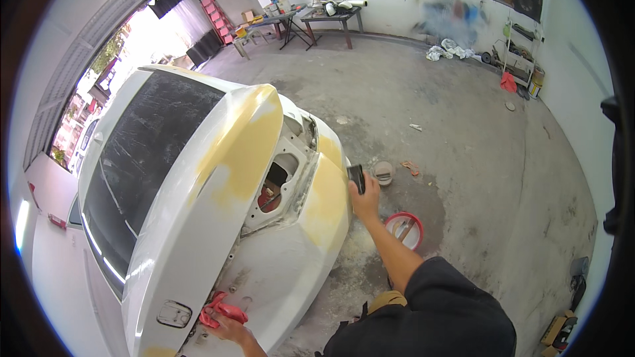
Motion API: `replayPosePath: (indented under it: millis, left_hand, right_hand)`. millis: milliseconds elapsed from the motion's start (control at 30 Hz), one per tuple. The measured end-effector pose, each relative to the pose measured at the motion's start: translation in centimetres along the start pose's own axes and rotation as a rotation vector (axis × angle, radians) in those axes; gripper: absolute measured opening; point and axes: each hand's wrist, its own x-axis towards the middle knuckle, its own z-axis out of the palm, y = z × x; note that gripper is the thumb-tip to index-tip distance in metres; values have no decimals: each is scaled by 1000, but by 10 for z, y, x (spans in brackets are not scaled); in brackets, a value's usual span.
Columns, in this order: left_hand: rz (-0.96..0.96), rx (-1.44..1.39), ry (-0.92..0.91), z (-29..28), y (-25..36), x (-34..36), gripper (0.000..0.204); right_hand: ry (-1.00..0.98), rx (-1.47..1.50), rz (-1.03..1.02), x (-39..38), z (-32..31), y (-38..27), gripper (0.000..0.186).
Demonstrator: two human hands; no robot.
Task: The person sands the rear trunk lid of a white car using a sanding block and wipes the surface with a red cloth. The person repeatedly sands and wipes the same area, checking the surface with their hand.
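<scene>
The rear of a white car (198, 258) with yellow filler patches (245, 139) fills the left half of the view. My right hand (366, 202) is closed round a dark, flat block (357, 178), which looks like a sanding block, against the outer corner of the rear quarter. In my left hand (227, 329) is a bunched red cloth (225, 309), resting near the lower edge of the trunk lid beside an oval recess (174, 314). Between the hands lies the open tail-light cavity (272, 188). The block's working face is hidden.
A red-rimmed bucket (421, 231) with tools in it stands on the floor below my right forearm, near a small round tub (382, 173). Cluttered tables (337, 16) line the back wall. A shelf rack (518, 59) and crumpled sheeting (452, 49) are at far right.
</scene>
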Motion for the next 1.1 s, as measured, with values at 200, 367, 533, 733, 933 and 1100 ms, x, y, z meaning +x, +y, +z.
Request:
replayPosePath:
  millis: [200,367,533,733,933,1100]
  left_hand:
    - [11,-16,16,1,-3,-4,59]
    - [-10,26,72,5,-4,-8,57]
    - [-31,-112,2,7,-4,-9,48]
    - [-36,-126,-37,3,-5,-9,43]
    - [-42,-144,-16,2,-10,-10,39]
    - [-73,-208,-34,1,-10,-9,38]
  right_hand:
    - [-215,-131,-90,-44,-16,-51,64]
    - [-201,-263,-6,51,27,-45,63]
    - [-247,-282,-105,-33,13,-67,70]
    - [-252,-282,6,44,39,-49,67]
    - [-443,-302,-47,-24,19,-78,82]
    - [-327,-386,-40,61,53,-44,72]
